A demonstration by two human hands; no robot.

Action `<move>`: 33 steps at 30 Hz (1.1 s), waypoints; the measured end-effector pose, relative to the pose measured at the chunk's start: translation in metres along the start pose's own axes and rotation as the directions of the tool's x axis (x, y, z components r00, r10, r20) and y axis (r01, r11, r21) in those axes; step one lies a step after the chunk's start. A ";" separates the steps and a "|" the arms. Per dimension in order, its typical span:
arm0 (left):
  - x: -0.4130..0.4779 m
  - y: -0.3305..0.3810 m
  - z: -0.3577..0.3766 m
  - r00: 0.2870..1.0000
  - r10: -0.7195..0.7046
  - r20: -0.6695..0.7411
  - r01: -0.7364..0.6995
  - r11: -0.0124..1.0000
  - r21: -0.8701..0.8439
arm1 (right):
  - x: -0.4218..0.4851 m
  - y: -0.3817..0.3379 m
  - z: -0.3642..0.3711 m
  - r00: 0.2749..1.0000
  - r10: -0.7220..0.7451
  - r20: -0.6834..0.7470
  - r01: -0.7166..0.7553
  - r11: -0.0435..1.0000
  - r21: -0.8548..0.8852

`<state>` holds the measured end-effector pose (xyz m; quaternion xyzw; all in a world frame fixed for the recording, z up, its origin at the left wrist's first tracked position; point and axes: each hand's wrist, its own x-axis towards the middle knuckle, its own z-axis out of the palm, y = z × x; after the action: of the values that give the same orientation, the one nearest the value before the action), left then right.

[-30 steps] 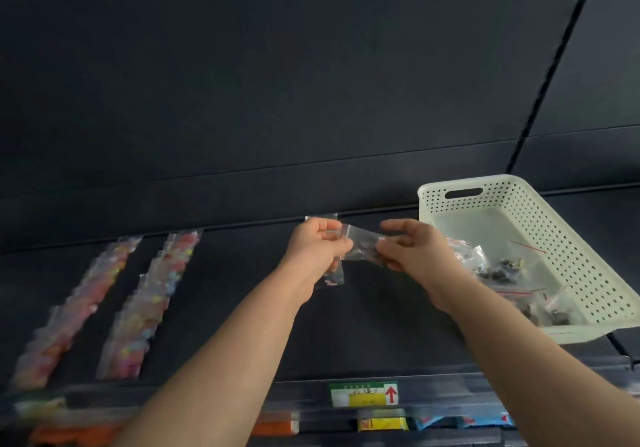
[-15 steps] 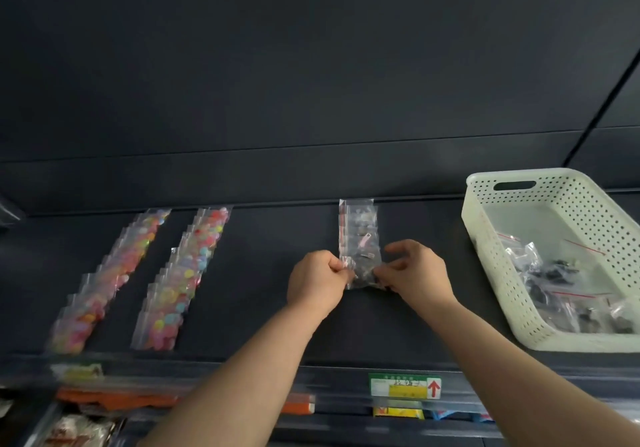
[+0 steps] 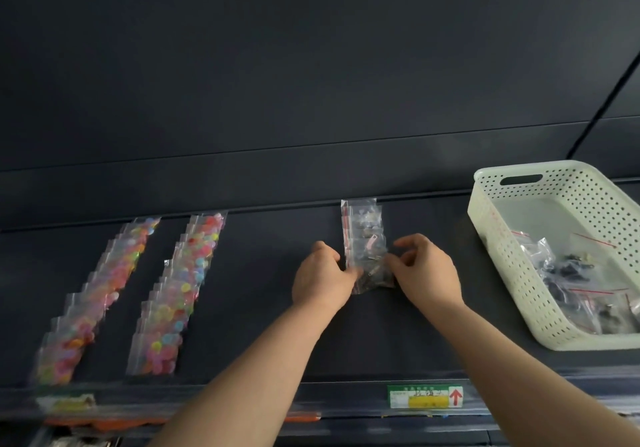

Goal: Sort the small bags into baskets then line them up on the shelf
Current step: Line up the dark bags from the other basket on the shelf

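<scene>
Since a second ago the small bag (image 3: 372, 275) has come down from the air between the two hands, and it now lies on the dark shelf (image 3: 263, 291) at the near end of the row of clear bags (image 3: 363, 232), just right of the frame's centre. In the head view the left hand (image 3: 322, 273) has its fingers curled onto the bag's left edge and holds it there. The right hand (image 3: 426, 270) has its thumb tip at the bag's right edge and a finger arched above it; whether it grips or only touches I cannot tell. The row runs from the back of the shelf toward the viewer, and the bag overlaps its lowest member, a little skewed to the right, so it likely needs squaring to that line. The white basket (image 3: 512, 273), at the right of the frame and well apart from the row, holds more such bags and lies nearer the right hand, which would probably fetch the next one. Two rows of colourful bags (image 3: 100, 294) (image 3: 180, 291) lie in the left half.
</scene>
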<state>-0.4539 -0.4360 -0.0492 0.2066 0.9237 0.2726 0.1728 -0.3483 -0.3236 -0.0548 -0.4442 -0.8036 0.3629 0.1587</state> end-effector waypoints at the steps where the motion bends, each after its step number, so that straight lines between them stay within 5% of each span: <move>1: 0.001 0.001 -0.003 1.000 0.012 -0.027 -0.013 1.000 -0.024 | 0.000 -0.001 -0.003 1.000 -0.019 -0.002 0.019 0.999 -0.032; 8: 0.004 0.039 -0.015 0.968 0.242 0.070 -0.244 0.970 0.016 | -0.006 -0.006 -0.041 0.951 -0.296 -0.086 0.211 0.829 -0.518; 12: -0.012 0.076 -0.003 0.923 0.373 0.094 -0.379 0.924 0.051 | -0.008 0.006 -0.074 0.921 -0.376 -0.104 0.222 0.725 -0.652; 23: -0.063 0.200 0.055 0.781 0.595 0.192 -0.616 0.784 0.079 | -0.005 0.099 -0.201 0.940 -0.222 -0.257 0.015 0.782 -0.623; 28: -0.080 0.230 0.089 0.734 0.571 0.368 -0.658 0.733 0.175 | -0.003 0.139 -0.222 0.936 -0.202 -0.287 0.009 0.831 -0.556; 33: -0.090 0.248 0.111 0.736 0.452 0.504 -0.554 0.830 0.064 | 0.005 0.158 -0.232 0.934 -0.226 -0.277 0.080 0.887 -0.454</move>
<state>-0.2578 -0.2405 0.0240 0.5265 0.7858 0.1518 0.2869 -0.1226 -0.1633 -0.0102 -0.4557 -0.8603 0.0828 0.2131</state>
